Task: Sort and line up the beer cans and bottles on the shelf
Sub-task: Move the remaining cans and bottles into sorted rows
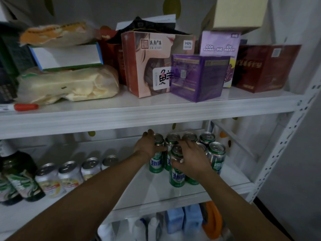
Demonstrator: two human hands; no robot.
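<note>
Several green beer cans [216, 154] stand grouped at the right of the middle shelf [147, 188]. My left hand [147, 145] wraps round the back-left green can [156, 164] near its top. My right hand [189, 160] grips the nearest green can [176, 177] at the front of the group. A row of silver cans [69, 173] runs along the left part of the same shelf. Dark green bottles [19, 176] stand at the far left.
The upper shelf [156, 112] overhangs the cans and carries boxes [198, 77], bagged goods [69, 82] and a red-capped marker [26, 106]. A perforated white upright [284, 148] frames the right side. Blue and white containers [175, 221] sit on the shelf below.
</note>
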